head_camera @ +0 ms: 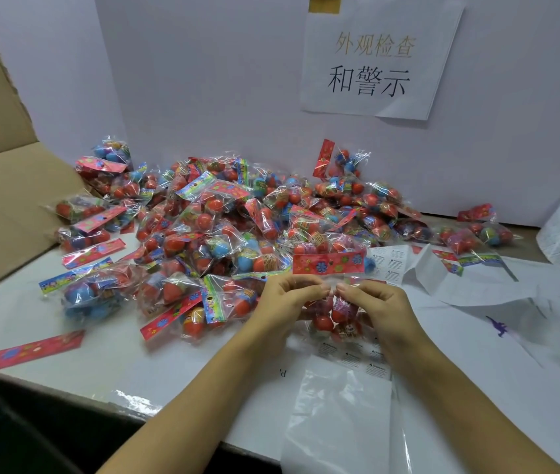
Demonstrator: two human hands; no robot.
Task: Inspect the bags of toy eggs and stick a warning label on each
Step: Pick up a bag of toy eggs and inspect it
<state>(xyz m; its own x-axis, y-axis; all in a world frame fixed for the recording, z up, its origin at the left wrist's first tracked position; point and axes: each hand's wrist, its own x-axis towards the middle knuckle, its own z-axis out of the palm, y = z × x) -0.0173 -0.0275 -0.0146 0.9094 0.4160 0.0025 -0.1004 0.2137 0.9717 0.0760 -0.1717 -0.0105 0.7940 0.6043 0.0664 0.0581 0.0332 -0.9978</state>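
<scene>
Fingertips of the left hand [285, 297] and right hand [372, 299] pinch one bag [330, 302] at the near edge of the pile [224, 227]. Step: probably inspection or labelling. Next: label sheet [357, 357], just below.

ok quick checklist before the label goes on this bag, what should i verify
1. Bag held by both hands: ok. The left hand and right hand pinch the clear film of the held bag just under its red header card.
2. Eggs in the bag intact: cannot tell; the fingers cover part of them.
3. Label ready on a fingertip: cannot tell; none clearly shows.
4. Label supply in reach: ok. A label sheet lies under the hands, another just beyond.
5. Flat film free for sticking: cannot tell; the film is crinkled and glary.
</scene>
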